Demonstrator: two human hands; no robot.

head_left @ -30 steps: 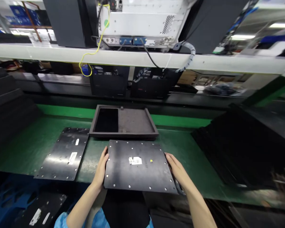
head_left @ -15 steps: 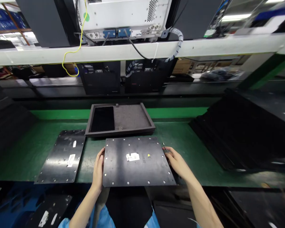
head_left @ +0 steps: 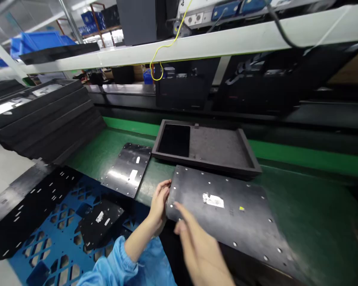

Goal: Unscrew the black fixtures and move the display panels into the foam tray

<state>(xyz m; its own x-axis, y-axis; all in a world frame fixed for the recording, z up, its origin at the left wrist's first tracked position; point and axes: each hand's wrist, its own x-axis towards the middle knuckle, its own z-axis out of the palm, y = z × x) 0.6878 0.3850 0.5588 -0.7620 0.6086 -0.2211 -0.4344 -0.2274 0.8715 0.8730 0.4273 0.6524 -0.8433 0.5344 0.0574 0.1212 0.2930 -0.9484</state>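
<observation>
A shallow dark tray (head_left: 220, 149) is seen on the green tabletop (head_left: 301, 198), one black inset at its left. Just before it lies the black plate (head_left: 226, 208), its left edge held in the left hand (head_left: 159, 202). The right hand (head_left: 199, 246) has been lifted off the plate's right edge and is blurred above it; its grip cannot be told.

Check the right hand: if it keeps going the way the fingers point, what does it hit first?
Likely the near left corner of the black plate. The right hand is blurred, with fingertips pointing up-left over that corner, close to the left hand gripping the plate's left edge. Whether it passes above the plate is unclear.
</observation>
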